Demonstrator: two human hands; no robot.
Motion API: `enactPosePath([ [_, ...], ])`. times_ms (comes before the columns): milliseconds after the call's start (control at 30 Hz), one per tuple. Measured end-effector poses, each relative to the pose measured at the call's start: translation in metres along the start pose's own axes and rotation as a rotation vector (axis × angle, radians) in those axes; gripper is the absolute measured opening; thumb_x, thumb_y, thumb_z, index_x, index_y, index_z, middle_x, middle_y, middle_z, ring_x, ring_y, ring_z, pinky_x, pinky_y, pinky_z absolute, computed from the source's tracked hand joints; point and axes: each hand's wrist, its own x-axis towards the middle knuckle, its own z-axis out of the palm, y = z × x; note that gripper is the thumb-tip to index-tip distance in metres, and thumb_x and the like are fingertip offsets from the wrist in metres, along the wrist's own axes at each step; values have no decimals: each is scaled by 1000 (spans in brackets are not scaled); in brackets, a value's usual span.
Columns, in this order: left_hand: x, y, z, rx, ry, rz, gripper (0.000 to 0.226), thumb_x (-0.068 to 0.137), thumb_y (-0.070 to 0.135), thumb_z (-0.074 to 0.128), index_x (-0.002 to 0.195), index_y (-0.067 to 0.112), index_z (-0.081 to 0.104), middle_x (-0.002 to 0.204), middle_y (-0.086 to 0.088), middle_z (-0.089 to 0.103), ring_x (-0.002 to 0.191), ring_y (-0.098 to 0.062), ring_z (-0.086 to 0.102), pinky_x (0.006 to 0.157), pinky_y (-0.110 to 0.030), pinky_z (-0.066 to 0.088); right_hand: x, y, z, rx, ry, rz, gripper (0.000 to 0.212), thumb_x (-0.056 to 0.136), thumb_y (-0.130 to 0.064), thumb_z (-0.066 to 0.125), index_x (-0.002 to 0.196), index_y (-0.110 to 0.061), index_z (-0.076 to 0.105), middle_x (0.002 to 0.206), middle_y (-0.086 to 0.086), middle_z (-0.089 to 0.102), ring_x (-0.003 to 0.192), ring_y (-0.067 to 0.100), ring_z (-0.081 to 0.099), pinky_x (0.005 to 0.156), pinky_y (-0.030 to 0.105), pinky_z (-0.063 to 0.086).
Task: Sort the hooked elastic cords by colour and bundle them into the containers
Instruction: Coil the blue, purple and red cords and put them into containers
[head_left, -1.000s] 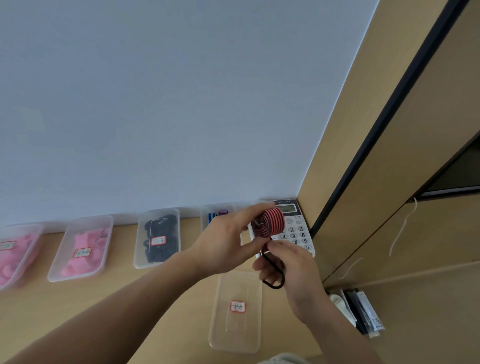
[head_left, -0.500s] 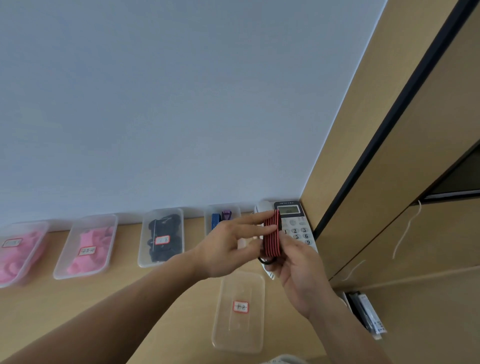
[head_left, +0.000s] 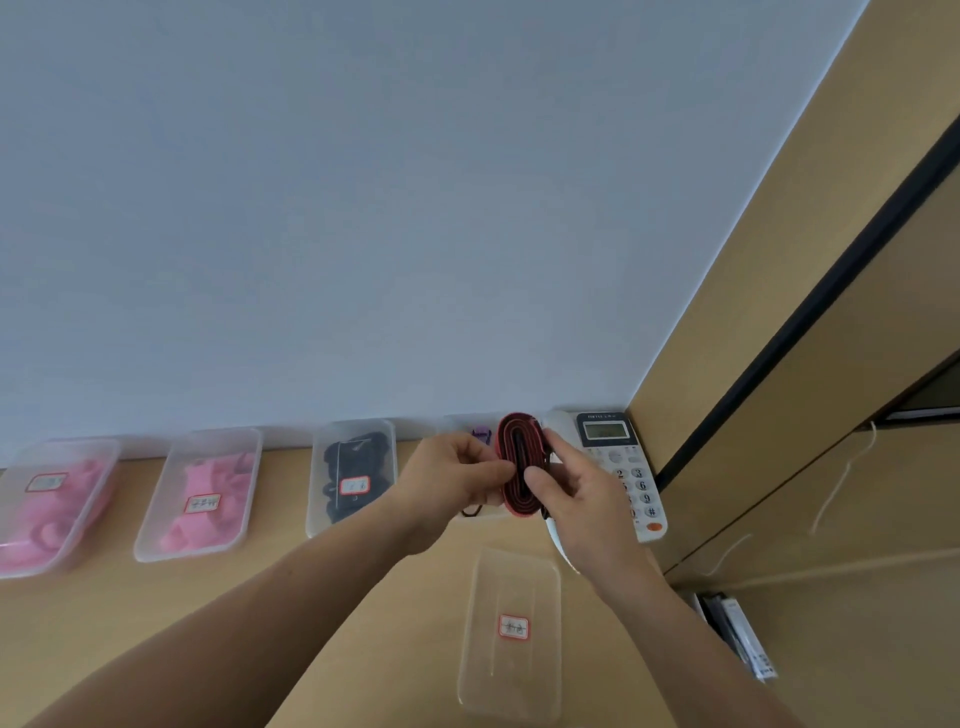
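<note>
Both hands meet mid-frame, the left hand (head_left: 453, 475) and the right hand (head_left: 582, 501) pinching opposite sides of the red-and-black cord (head_left: 511, 470), a flat striped elastic wound into a tight upright oval held above the tabletop (head_left: 260, 597). Just below lies a clear plastic container (head_left: 511, 577) with a red-edged label (head_left: 514, 627) and nothing inside, probably this bundle's destination. Along the wall (head_left: 363, 208) at left, two pink-filled tubs (head_left: 218, 434) and a black-filled tub (head_left: 358, 425) look already sorted, so the task seems well advanced.
</note>
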Motion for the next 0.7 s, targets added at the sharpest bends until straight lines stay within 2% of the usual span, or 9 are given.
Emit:
enactPosePath([
  [100, 9, -16, -10, -150, 33, -56, 15, 84, -3, 70, 85, 2, 56, 68, -12, 66, 60, -23, 59, 67, -37, 45, 15, 1, 7, -128, -44, -11, 48, 88, -23, 67, 133, -36, 56, 92, -12, 75, 91, 5, 69, 91, 39, 52],
  [200, 24, -30, -17, -137, 20, -102, 17, 84, -2, 71, 85, 4, 54, 68, -13, 68, 63, -26, 60, 73, -42, 46, 33, 4, 9, -185, -116, -35, 47, 86, -16, 67, 125, -41, 61, 89, -9, 76, 87, 12, 70, 88, 44, 53],
  [300, 41, -40, -21, 116, 27, -73, 13, 86, 10, 71, 89, 6, 60, 76, -4, 72, 71, -22, 63, 72, -39, 53, 52, 10, 9, -262, -182, -51, 51, 85, -10, 66, 113, -52, 62, 89, -20, 74, 90, 2, 69, 90, 35, 54],
  [367, 49, -47, -26, 359, 66, -20, 15, 87, 19, 69, 99, 12, 64, 95, 3, 72, 88, -16, 66, 82, -37, 53, 67, 18, 8, -326, -240, -48, 54, 84, -9, 66, 114, -53, 61, 90, -26, 72, 91, -4, 66, 92, 29, 52],
  [433, 54, -55, -30, 603, 128, 12, 33, 88, 26, 66, 119, 15, 60, 118, 6, 64, 108, -14, 61, 93, -31, 48, 83, 28, 10, -415, -337, -60, 55, 81, -14, 65, 123, -48, 60, 100, -20, 73, 96, -2, 65, 94, 31, 51],
  [533, 60, -69, -33, 787, 176, -26, 57, 87, 29, 64, 139, 16, 45, 137, 1, 49, 124, -17, 50, 101, -32, 43, 109, 39, 17, -559, -478, -97, 53, 81, -19, 66, 127, -43, 57, 107, -13, 72, 100, 6, 66, 93, 33, 50],
  [600, 64, -79, -30, 885, 132, -67, 69, 84, 32, 65, 145, 16, 37, 142, -2, 42, 130, -19, 43, 107, -32, 38, 123, 43, 23, -632, -546, -139, 49, 82, -21, 68, 126, -41, 58, 109, -11, 72, 102, 10, 65, 91, 31, 50],
  [700, 68, -88, -24, 934, 82, -133, 78, 78, 42, 69, 144, 21, 34, 138, 0, 43, 128, -18, 41, 104, -32, 38, 142, 50, 33, -747, -693, -212, 45, 83, -21, 68, 124, -38, 60, 113, -10, 70, 105, 12, 62, 89, 31, 49],
])
